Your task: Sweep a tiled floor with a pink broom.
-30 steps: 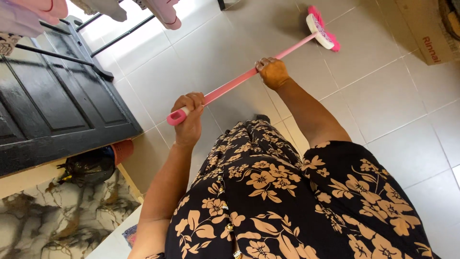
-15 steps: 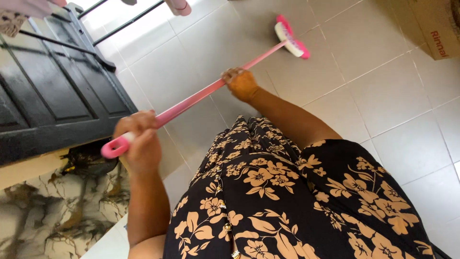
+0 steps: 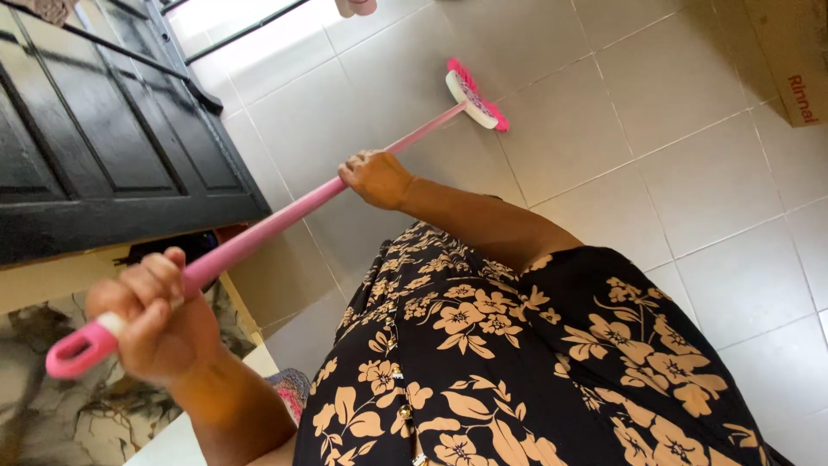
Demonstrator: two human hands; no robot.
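Observation:
I hold a pink broom with a long pink handle (image 3: 276,222). Its pink and white brush head (image 3: 474,95) rests on the pale tiled floor (image 3: 690,190) ahead of me. My left hand (image 3: 159,319) is closed around the handle's top end, close to the camera at the lower left. My right hand (image 3: 375,177) grips the handle further down, near its middle. My black dress with tan flowers (image 3: 517,362) fills the lower part of the view.
A black panelled door (image 3: 103,147) stands at the left. A dark bag (image 3: 172,250) lies at its foot. A marbled surface (image 3: 52,406) is at the lower left. A cardboard box (image 3: 789,52) sits at the upper right. A drying rack bar (image 3: 241,30) crosses the top.
The broom head has swept toward me and to the left across the tiles. My left hand has pulled the handle's end down and left, nearer the camera. My right hand moved left too.

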